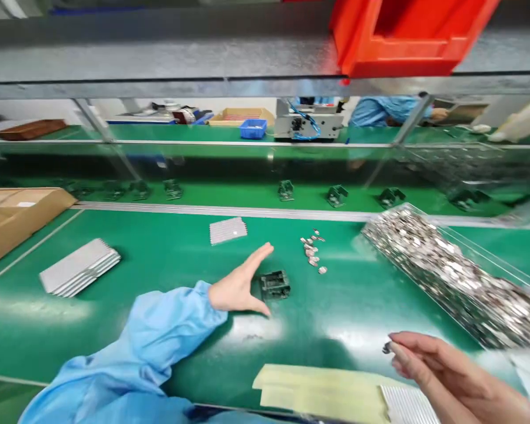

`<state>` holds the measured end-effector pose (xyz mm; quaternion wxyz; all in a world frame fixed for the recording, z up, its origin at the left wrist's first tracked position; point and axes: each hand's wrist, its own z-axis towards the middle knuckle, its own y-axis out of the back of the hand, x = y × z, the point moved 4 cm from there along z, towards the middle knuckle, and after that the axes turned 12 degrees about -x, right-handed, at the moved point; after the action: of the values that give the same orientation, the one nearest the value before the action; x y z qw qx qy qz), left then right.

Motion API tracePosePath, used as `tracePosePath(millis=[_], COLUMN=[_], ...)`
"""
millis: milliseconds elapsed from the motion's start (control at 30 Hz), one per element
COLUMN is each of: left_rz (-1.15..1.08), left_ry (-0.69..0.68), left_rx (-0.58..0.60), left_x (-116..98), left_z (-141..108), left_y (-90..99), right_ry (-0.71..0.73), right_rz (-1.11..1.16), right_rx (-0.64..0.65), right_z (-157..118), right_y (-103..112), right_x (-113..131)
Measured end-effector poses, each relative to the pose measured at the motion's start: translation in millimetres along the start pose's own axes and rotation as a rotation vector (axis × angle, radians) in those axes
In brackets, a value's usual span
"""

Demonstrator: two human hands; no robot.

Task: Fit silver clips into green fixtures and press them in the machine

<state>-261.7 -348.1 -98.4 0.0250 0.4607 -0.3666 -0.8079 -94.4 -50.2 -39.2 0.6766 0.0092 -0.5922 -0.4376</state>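
My left hand (239,284), in a light blue sleeve, is spread open on the green mat, its thumb and fingers flanking a small dark green plastic part (274,285) without closing on it. At the lower right my right hand (441,368) pinches a tiny metal piece (387,348) between its fingertips. A short row of loose small metal pieces (312,251) lies just beyond the dark part. A clear tray (490,259) heaped with several shiny metal pieces sits at the right.
A stack of ribbed grey plates (79,267) and a cardboard box (13,215) sit left; a small ribbed plate (228,230) lies ahead. Yellowish sheets (318,388) lie at the near edge. Green parts (337,195) ride the conveyor. A red bin (406,35) sits overhead. Another person's blue sleeve (386,110) shows behind.
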Motion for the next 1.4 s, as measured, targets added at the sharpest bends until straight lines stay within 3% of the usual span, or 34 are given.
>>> tracePosePath(millis=[167,233,333,500,600,767,900,1200,1400], left_rz=[0.038,0.033,0.021,-0.145,-0.314,-0.559,-0.624,-0.750,-0.713], left_ry=[-0.065,-0.098,-0.124,-0.066,-0.022,0.177,0.276,0.270,0.248], left_rx=[0.308,0.331,0.240,-0.034,-0.094,0.095,0.139,0.237,0.253], left_x=[16.6,12.6,-2.6,-40.2,-65.8,-90.8,-95.8,-97.6,-94.0], left_z=[20.3,24.7,21.7,1.2,-11.3,-22.1,-22.8,-26.1,-33.3], left_y=[-7.3,-16.8,-32.1,-64.9,-85.3,-113.4,-119.4,-121.8,-122.2], right_ry=[-0.300,-0.376,-0.442,-0.351,-0.320,-0.275,-0.293,-0.325,-0.304], right_rz=[0.284,0.368,0.440,0.431,0.411,0.383,0.347,0.321,0.292], right_rx=[0.119,0.127,0.077,-0.083,-0.143,-0.165,-0.178,-0.203,-0.240], right_z=[-49.1,-62.4,-76.1,-78.6,-78.0,-83.0,-88.0,-91.2,-91.1], right_y=[-11.2,-21.7,-34.5,-46.4,-49.3,-50.2,-51.4,-56.4,-54.2], right_x=[12.6,10.1,1.6,-2.4,-1.2,3.0,0.5,-3.0,-1.4])
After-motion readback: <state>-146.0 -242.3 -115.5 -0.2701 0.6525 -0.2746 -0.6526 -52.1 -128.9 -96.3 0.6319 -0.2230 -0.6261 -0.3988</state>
